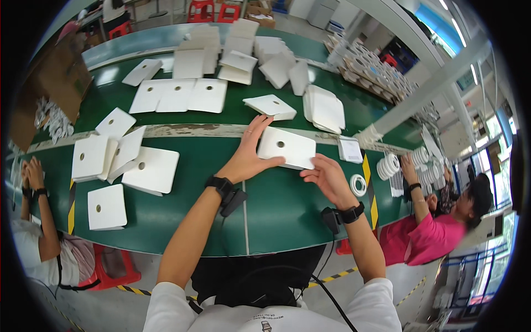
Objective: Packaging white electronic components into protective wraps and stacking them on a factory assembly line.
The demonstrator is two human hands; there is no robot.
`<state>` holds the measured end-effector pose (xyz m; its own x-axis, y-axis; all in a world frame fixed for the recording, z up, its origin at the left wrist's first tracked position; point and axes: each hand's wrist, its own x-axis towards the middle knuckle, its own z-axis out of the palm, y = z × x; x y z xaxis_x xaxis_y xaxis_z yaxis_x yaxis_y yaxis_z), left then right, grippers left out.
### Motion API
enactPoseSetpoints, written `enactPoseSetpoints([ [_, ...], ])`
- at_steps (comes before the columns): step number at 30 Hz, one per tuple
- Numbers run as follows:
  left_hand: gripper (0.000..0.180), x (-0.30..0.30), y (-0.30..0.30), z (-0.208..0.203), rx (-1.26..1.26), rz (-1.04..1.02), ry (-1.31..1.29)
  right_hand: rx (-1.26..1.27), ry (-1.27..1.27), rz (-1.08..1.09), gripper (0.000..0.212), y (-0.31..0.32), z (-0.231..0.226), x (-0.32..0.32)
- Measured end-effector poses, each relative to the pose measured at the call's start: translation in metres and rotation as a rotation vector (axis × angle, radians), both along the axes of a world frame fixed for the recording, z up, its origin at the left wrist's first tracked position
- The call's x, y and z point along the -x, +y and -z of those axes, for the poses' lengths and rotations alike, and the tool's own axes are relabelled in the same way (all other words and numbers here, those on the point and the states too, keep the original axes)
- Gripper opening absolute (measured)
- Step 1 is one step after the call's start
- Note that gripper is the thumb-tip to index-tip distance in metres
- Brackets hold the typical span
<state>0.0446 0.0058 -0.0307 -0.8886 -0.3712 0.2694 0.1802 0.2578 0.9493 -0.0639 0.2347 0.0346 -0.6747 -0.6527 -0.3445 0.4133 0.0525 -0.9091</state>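
A flat white box point(287, 146) with a small round hole in its top is between my hands over the green table. My left hand point(251, 154) grips its left end, fingers along the far side and thumb along the near edge. At the near right corner, my right hand point(331, 178) has its fingers curled against the box. Just beyond lies another white box point(271, 106), its lid slightly raised. To the right of the held box are a small stack of white cards point(349, 149) and a white ring-shaped coil point(358, 185).
Several white boxes point(150, 170) lie at the left, with more piled point(191, 63) at the back. A coil-filled tray point(376, 72) stands far right beside a slanting white post point(420, 88). Co-workers sit on both sides; one in pink point(426, 235) handles stacked coils point(388, 166).
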Motion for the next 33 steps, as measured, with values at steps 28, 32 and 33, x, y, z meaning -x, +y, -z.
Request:
enactPoseSetpoints([
  [28,0.053,-0.010,-0.021,-0.010,-0.630,0.268,0.045,-0.764,1.405,-0.302,0.059,0.122,0.016,-0.022],
  [32,0.053,-0.012,-0.020,-0.016,-0.684,0.308,0.023,-0.731,1.540,-0.336,0.073,0.126,0.018,-0.073],
  [33,0.053,-0.013,-0.021,-0.016,-0.685,0.335,0.011,-0.723,1.523,-0.353,0.074,0.128,0.018,-0.081],
])
